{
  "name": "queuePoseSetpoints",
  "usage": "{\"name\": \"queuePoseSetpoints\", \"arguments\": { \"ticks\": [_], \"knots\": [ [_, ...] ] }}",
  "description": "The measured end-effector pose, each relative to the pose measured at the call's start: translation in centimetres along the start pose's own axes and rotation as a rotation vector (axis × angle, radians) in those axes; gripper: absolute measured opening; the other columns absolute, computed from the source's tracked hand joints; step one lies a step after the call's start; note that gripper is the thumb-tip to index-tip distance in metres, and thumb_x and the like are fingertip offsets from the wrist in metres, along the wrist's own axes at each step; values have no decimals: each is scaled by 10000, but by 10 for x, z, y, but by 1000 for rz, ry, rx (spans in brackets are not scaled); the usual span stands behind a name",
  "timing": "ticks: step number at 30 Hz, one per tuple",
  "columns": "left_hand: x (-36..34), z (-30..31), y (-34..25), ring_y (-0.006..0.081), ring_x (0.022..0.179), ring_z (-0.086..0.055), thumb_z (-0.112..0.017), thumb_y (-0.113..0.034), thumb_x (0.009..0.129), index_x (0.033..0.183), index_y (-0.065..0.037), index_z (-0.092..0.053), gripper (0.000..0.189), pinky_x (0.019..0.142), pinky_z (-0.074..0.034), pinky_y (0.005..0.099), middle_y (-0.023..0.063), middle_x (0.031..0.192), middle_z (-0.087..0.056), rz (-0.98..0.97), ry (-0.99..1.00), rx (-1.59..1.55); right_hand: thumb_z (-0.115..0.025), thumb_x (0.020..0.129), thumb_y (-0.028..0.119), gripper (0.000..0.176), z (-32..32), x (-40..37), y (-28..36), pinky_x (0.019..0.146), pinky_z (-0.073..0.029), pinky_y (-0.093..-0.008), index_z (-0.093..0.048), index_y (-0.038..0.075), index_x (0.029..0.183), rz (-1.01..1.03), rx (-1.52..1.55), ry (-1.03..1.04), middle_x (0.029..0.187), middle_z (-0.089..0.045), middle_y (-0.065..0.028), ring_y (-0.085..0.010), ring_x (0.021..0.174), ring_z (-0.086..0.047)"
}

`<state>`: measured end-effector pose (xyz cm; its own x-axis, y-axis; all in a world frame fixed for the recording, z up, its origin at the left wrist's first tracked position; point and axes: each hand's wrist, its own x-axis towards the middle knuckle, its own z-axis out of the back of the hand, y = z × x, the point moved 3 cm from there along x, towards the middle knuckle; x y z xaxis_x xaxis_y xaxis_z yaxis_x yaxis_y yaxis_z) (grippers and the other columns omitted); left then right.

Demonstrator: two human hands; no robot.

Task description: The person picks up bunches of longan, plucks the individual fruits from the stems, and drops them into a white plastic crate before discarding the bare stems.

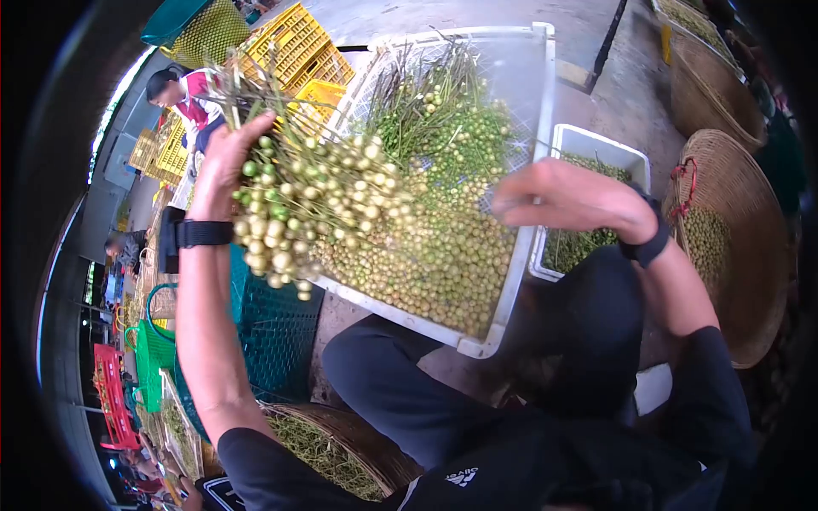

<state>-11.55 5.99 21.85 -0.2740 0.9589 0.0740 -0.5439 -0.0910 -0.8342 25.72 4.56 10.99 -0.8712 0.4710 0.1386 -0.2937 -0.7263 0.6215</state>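
My left hand (230, 153) is closed round the stems of a bunch of small round yellow-green fruit (315, 192). The bunch hangs over the left side of a white tray (547, 102). Loose fruit (426, 277) covers the near part of that tray, and a heap of bare stems and greener fruit (434, 111) lies at its far side. Over the tray's right edge is my right hand (567, 196), apart from the bunch. Its fingers are curled together and a little blurred; whether they pinch anything is not visible.
Right of the tray stand a white crate (635, 157) of green fruit and a wicker basket (758, 247) with fruit inside. A teal basket (273, 328) and a basket of stems (332, 447) are at the left. Beyond are yellow crates (294, 43) and a seated person (183, 98).
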Motion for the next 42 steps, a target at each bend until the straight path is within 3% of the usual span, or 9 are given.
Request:
{"name": "queuePoseSetpoints", "arguments": {
  "ticks": [3,4,5,6,15,23,29,34,42],
  "knots": [
    [-14,-54,17,197,985,-544,-730,-395,696,983,-47,-646,459,903,-379,327,91,1001,-635,163,91,-90,-562,838,179,195,-16,37,0,595,-467,-321,-588,-14,824,131,190,27,703,-600,-125,-197,616,-573],
    [-21,-76,20,151,687,-621,-738,-200,734,963,-25,-631,308,624,-510,275,48,849,-655,244,-1,-265,-562,838,179,195,-18,48,-1,595,-467,-321,-588,-14,824,121,188,24,703,-600,-125,-197,616,-573],
    [-13,-93,42,170,758,-621,-746,-202,726,1020,0,-597,387,672,-508,288,68,907,-649,166,45,-393,-565,833,178,202,-22,58,-6,620,-483,-319,-600,-14,886,-17,345,61,729,-613,-111,-204,634,-590],
    [-3,-107,67,262,1189,-406,-787,-354,657,1147,-33,-563,627,1034,-244,405,139,1209,-533,262,51,-323,-568,829,176,228,-28,66,-14,645,-500,-317,-612,-14,947,-157,501,97,755,-627,-97,-212,652,-606],
    [-1,-144,117,199,858,-575,-805,-255,662,1259,23,-376,786,681,-487,318,137,1064,-562,119,36,-196,-570,850,183,370,-92,115,-63,896,-448,-380,-525,23,1181,18,287,-163,1135,-569,-173,-283,1023,-570],
    [-35,-126,178,189,938,-561,-601,-148,832,1040,-60,-600,226,843,-443,343,50,934,-642,342,52,-788,-584,836,158,374,-87,124,-90,964,-391,-393,-519,103,1200,-39,-124,-322,1217,-525,-98,-285,1091,-517],
    [-31,-138,153,167,1022,-510,-686,-330,763,1211,-114,-546,517,868,-383,324,30,1087,-582,333,144,-450,-578,817,105,321,-83,127,-76,877,-455,-395,-555,108,1137,-26,-82,-360,1026,-613,-119,-306,1000,-564],
    [-12,-157,130,122,883,-578,-672,-104,791,1049,-7,-591,287,780,-449,257,45,1000,-626,182,161,-709,-528,826,70,243,-85,136,-69,782,-508,-407,-582,84,1062,-2,-172,-453,878,-628,-153,-320,875,-609],
    [-28,-148,145,183,885,-594,-545,-223,895,1060,2,-574,280,828,-467,304,88,990,-628,262,169,-898,-623,807,251,600,-62,132,-88,917,-412,-432,-375,36,1308,-164,-324,-362,1279,-420,-159,-335,1096,-481]
  ]
}}
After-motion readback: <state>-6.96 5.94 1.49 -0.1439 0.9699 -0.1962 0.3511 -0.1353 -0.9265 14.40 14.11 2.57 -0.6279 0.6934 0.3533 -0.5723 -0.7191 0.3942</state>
